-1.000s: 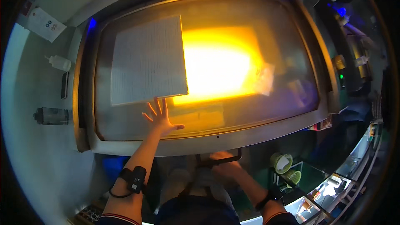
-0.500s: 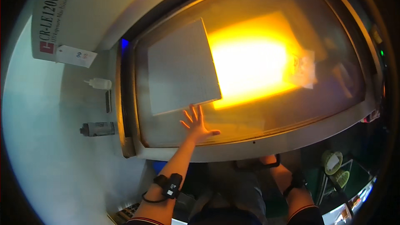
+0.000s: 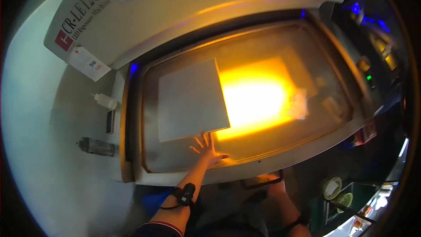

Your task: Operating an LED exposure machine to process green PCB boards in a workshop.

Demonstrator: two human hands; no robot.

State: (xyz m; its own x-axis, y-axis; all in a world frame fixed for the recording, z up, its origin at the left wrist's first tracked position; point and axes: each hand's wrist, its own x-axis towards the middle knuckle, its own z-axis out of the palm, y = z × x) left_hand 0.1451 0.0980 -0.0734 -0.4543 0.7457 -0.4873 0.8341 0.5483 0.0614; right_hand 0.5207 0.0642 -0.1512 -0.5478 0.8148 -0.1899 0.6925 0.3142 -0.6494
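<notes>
My left hand [image 3: 206,151] has its fingers spread over the glowing glass bed [image 3: 184,160] of a large machine. Its fingertips reach the near edge of a flat, pale grey square panel [image 3: 190,101], which covers the left part of the bed. Bright yellow-orange light [image 3: 254,96] shines through the glass right of the panel. Below the bed's front edge, my right hand [image 3: 274,186] is closed around a dark handle [image 3: 263,183]; the handle hides part of its fingers. A small whitish sheet [image 3: 299,104] lies at the right side of the light.
The machine's pale housing [image 3: 210,4] rises behind the bed. On the left surface are a white squeeze bottle [image 3: 105,101], a dark flat rectangular object [image 3: 110,122] and a grey bottle [image 3: 97,146] on its side. Green baskets [image 3: 332,188] stand at the lower right.
My view has tilted up, showing more of the housing and the lights at right. The left hand keeps its spread pose at the panel's edge. My right hand stays at the handle.
</notes>
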